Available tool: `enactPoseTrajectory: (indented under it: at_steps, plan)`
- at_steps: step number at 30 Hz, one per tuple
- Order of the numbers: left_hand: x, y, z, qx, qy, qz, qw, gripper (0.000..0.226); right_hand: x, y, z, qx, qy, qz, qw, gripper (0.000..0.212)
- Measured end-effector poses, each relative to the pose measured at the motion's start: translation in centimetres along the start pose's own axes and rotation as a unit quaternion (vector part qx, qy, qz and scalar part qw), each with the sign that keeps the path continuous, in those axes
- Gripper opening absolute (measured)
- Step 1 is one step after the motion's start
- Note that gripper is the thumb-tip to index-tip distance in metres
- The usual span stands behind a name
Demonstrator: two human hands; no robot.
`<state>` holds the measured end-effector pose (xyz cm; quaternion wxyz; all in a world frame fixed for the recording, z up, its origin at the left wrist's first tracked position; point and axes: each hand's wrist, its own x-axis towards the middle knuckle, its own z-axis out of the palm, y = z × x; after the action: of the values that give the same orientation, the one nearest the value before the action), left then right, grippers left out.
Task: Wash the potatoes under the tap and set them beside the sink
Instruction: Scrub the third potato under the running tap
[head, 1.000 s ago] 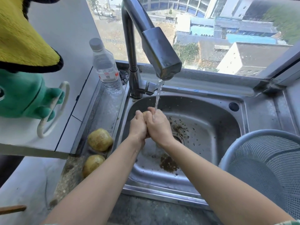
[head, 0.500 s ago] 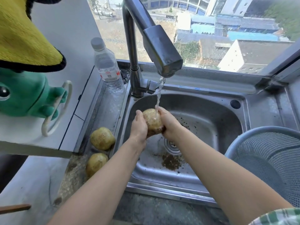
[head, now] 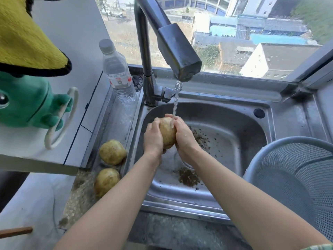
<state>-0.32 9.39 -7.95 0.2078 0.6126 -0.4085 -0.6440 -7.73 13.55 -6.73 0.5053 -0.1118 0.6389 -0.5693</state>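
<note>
A brown potato (head: 167, 133) is held upright between my left hand (head: 153, 139) and my right hand (head: 183, 136) over the steel sink (head: 225, 141). Water from the dark tap (head: 173, 49) runs onto the potato's top right side. Both hands press against the potato's sides. Two more potatoes lie on the ledge left of the sink, one further back (head: 113, 152) and one nearer (head: 106, 179).
A clear water bottle (head: 118, 73) stands at the back left by the tap base. Dirt specks lie in the sink bottom (head: 189, 176). A blue-grey mesh colander (head: 297, 179) overlaps the sink's right edge. A green and yellow plush toy (head: 23, 98) sits on the left counter.
One second ago my hands were clasped around the potato and hid it. They have parted, and the potato now shows between them, turned upright under the stream.
</note>
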Motion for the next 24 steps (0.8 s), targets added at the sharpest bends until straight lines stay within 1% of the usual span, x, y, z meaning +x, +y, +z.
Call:
enactPoseTrajectory:
  at_steps: [2,4,5,6,8,9,10,11,13,15,17,18,19,21,22,24]
  plan:
    - [-0.2,-0.2,0.3,-0.001,0.01,0.003,1.0,0.05,0.0,-0.4,0.3,-0.009,0.026,0.008,1.0,0.025]
    - [-0.4,-0.5,0.8,0.013,0.021,0.008,1.0,0.047,0.1,-0.6,0.5,0.0,0.071,0.021,0.997,0.022]
    - [-0.5,-0.4,0.8,0.017,0.026,0.006,0.999,0.044,0.2,-0.6,0.4,0.014,0.073,0.029,0.997,0.023]
    - [-0.5,-0.4,0.7,0.014,0.029,-0.003,0.999,0.044,0.2,-0.5,0.2,0.024,0.053,0.034,0.998,0.024]
    - [-0.2,-0.3,0.3,-0.006,0.019,-0.043,0.999,0.049,0.0,0.0,-0.5,0.052,-0.029,0.032,0.998,0.03]
    - [0.0,-0.2,0.1,-0.013,0.009,-0.062,0.998,0.052,-0.1,0.2,-0.8,0.049,-0.069,0.025,0.996,0.036]
    - [0.0,-0.2,0.0,-0.013,-0.005,-0.079,0.997,0.055,-0.2,0.4,-1.0,0.034,-0.092,0.015,0.995,0.041]
    - [-0.2,-0.1,-0.1,-0.013,-0.021,-0.093,0.995,0.056,-0.1,0.6,-1.1,0.01,-0.088,0.004,0.996,0.041]
    - [-0.8,0.2,0.0,-0.027,-0.063,-0.116,0.991,0.057,0.3,0.6,-0.6,-0.03,-0.021,0.001,0.999,0.032]
    - [-1.2,0.3,0.2,-0.029,-0.099,-0.122,0.987,0.057,1.1,0.1,-0.2,-0.028,0.037,0.045,0.998,0.026]
    - [-1.3,0.5,0.1,-0.02,-0.121,-0.122,0.985,0.056,1.7,-0.1,-0.3,-0.043,0.042,0.079,0.995,0.028]
    - [-1.3,0.6,0.0,-0.019,-0.127,-0.126,0.984,0.054,1.7,0.0,-0.5,-0.066,0.022,0.071,0.995,0.03]
    - [-1.2,0.8,-0.1,-0.025,-0.128,-0.137,0.982,0.053,1.5,0.2,-0.6,-0.099,-0.007,0.041,0.994,0.033]
    - [-1.1,1.2,-0.1,-0.05,-0.126,-0.169,0.976,0.056,0.8,1.2,-0.6,-0.142,-0.057,-0.03,0.988,0.047]
    - [-1.1,1.4,-0.2,-0.049,-0.132,-0.178,0.974,0.059,0.7,1.5,-0.6,-0.142,-0.056,-0.054,0.987,0.05]
    - [-1.4,1.4,-0.1,-0.004,-0.164,-0.165,0.973,0.066,0.9,1.2,-0.7,-0.121,-0.013,-0.054,0.991,0.04]
